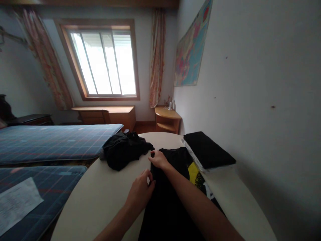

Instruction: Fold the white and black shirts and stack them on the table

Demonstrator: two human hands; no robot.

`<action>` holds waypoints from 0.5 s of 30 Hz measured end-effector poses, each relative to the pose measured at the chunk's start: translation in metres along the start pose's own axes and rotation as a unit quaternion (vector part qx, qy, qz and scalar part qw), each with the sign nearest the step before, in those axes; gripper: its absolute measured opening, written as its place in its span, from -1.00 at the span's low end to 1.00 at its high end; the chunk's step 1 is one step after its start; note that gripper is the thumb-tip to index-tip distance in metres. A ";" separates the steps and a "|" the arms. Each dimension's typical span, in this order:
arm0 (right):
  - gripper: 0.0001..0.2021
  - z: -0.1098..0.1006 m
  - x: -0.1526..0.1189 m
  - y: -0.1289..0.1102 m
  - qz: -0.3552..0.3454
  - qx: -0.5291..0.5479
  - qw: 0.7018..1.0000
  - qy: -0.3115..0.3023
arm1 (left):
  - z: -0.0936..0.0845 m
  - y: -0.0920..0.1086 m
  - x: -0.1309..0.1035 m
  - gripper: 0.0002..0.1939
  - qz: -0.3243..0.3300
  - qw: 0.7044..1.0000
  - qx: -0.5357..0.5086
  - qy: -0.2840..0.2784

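A black T-shirt (168,207) lies lengthwise on the round cream table (110,197), partly folded over itself. Part of a yellow and white print shows along its right side. My left hand (141,187) pinches the shirt's left edge about midway along, thumb and finger closed. Farther off, near the collar end, my right hand (159,159) has its fingers closed on the same edge, its forearm crossing over the shirt. The near end of the shirt runs out of view at the bottom.
A rumpled heap of black clothing (125,149) rests at the table's far left. Flat folded black cloth (208,149) lies on clear plastic at the right, near the wall. Beds with plaid mattresses (50,142) stand to the left, one holding a paper sheet (20,204).
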State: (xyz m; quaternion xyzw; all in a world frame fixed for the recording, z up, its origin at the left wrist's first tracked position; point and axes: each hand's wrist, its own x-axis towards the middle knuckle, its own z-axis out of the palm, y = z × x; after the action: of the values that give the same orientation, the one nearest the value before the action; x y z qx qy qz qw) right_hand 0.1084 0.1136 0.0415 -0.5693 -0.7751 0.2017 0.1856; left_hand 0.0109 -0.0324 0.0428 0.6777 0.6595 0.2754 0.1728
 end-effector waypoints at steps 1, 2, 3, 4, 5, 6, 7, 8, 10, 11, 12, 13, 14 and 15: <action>-0.57 -0.003 -0.001 0.003 -0.006 0.012 1.000 0.002 | 0.001 0.003 0.001 -0.85 0.001 1.000 -0.017 0.000; -0.53 -0.007 -0.002 0.006 -0.014 0.022 1.000 0.005 | 0.003 0.008 0.002 -0.86 0.002 0.999 -0.032 -0.002; -0.51 -0.011 -0.003 0.009 -0.021 0.033 0.999 0.006 | 0.004 0.013 0.003 -0.86 0.004 0.999 -0.043 -0.004; -0.50 -0.016 -0.003 0.013 -0.029 0.042 0.999 0.008 | 0.007 0.019 0.004 -0.85 0.006 0.999 -0.050 -0.007; -0.49 -0.020 -0.003 0.017 -0.036 0.050 0.998 0.009 | 0.009 0.026 0.006 -0.85 0.009 0.998 -0.053 -0.010; -0.48 -0.025 -0.003 0.022 -0.044 0.057 0.997 0.009 | 0.012 0.033 0.007 -0.84 0.012 0.998 -0.054 -0.013; -0.48 -0.030 -0.003 0.028 -0.050 0.063 0.997 0.009 | 0.016 0.040 0.008 -0.84 0.015 0.998 -0.055 -0.016; -0.47 -0.034 -0.003 0.034 -0.055 0.067 0.996 0.010 | 0.021 0.046 0.009 -0.84 0.017 0.998 -0.056 -0.019; -0.44 -0.039 -0.004 0.048 -0.060 0.072 0.995 0.011 | 0.033 0.057 0.010 -0.84 0.023 0.997 -0.060 -0.029; -0.42 -0.040 -0.006 0.055 -0.061 0.073 0.995 0.010 | 0.040 0.060 0.010 -0.85 0.025 0.997 -0.064 -0.039; -0.41 -0.041 -0.007 0.062 -0.060 0.072 0.996 0.008 | 0.047 0.062 0.009 -0.84 0.025 0.996 -0.067 -0.051; -0.41 -0.041 -0.009 0.069 -0.059 0.071 0.996 0.005 | 0.055 0.063 0.009 -0.84 0.026 0.995 -0.071 -0.065; -0.40 -0.040 -0.010 0.075 -0.058 0.069 0.996 0.001 | 0.062 0.063 0.008 -0.84 0.028 0.994 -0.074 -0.078; -0.40 -0.039 -0.011 0.080 -0.059 0.068 0.996 -0.002 | 0.069 0.062 0.007 -0.84 0.032 0.993 -0.077 -0.089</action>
State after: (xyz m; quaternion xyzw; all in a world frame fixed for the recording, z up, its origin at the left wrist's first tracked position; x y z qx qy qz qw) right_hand 0.1968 0.1283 0.0321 -0.5084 -0.7922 0.2436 0.2336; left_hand 0.1015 -0.0208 0.0269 0.7047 0.5964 0.2698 0.2735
